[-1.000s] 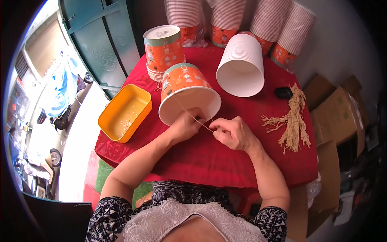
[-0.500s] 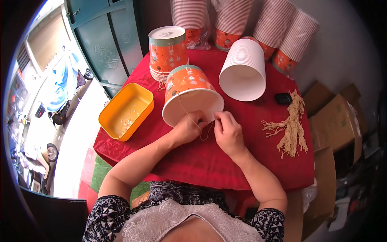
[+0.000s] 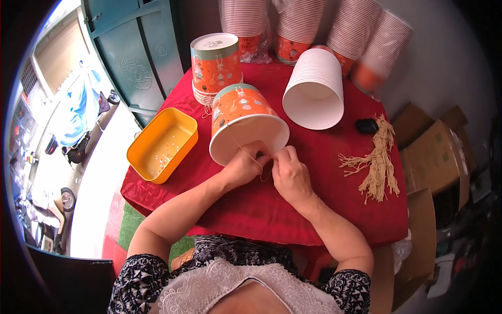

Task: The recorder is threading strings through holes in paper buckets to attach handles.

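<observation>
An orange paper bucket (image 3: 244, 107) with a green band lies tilted on the table, its white mouth toward me. A thin beige cord (image 3: 237, 140) runs from its upper rim across the mouth to my fingers and hangs in a small loop below. My left hand (image 3: 241, 166) is closed at the lower rim, fingertips partly inside the mouth, with the cord over them. Right beside it, my right hand (image 3: 291, 175) pinches at the rim, where the cord passes between the fingertips. The exact spot between the fingertips is hidden.
A yellow tub (image 3: 163, 144) with small white bits stands left. Behind are an upside-down bucket stack (image 3: 215, 68) and a white nested stack (image 3: 314, 86) on its side. Beige cords (image 3: 381, 162) and a black object (image 3: 367, 125) lie right on the red tablecloth (image 3: 329, 209); wrapped stacks (image 3: 243, 21) stand behind.
My right hand has shifted slightly left and down, closer to my left hand, its fingers more curled. The bucket and my left hand stay nearly in place.
</observation>
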